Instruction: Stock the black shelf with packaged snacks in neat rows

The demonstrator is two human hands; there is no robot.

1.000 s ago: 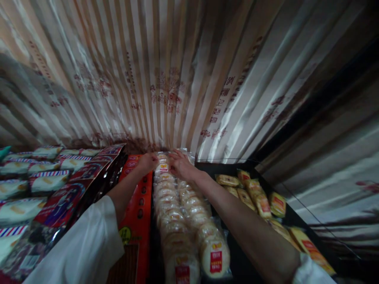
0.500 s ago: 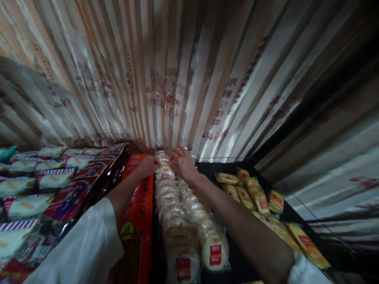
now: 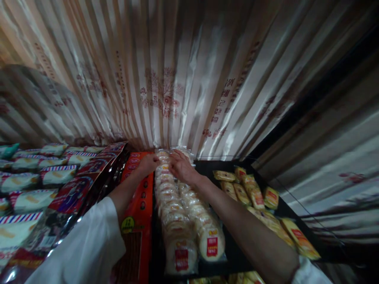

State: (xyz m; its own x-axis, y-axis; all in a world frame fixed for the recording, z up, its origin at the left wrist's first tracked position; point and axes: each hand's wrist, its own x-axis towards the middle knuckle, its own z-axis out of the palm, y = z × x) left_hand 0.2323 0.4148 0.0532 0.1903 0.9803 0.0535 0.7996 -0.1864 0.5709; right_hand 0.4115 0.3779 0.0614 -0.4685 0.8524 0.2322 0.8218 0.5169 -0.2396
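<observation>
Round, flat, pale cakes or breads in clear wrappers stand overlapping in two long rows, a left row (image 3: 177, 227) and a right row (image 3: 203, 221). Red labels show on the front packets. My left hand (image 3: 149, 163) is at the far end of the left row, its fingers curled in a pinch against the edge of a wrapped round cake (image 3: 164, 169). From the other side my right hand (image 3: 182, 167) reaches over the right row. Its fingers bend together onto the same part of the left row, and the fingertips are partly hidden.
Left of the rows lies a long red-orange packet (image 3: 137, 221), then dark red glossy packets (image 3: 79, 189) and white striped bags (image 3: 26, 201). Small yellow packets (image 3: 251, 189) sit on the black shelf (image 3: 233, 252) at right. A printed, pleated sheet (image 3: 166, 79) hangs behind.
The view has shifted slightly, bringing more yellow packets in at the bottom. My right hand's fingers have drawn lower and closer together. The labelled packet between my hands no longer faces me.
</observation>
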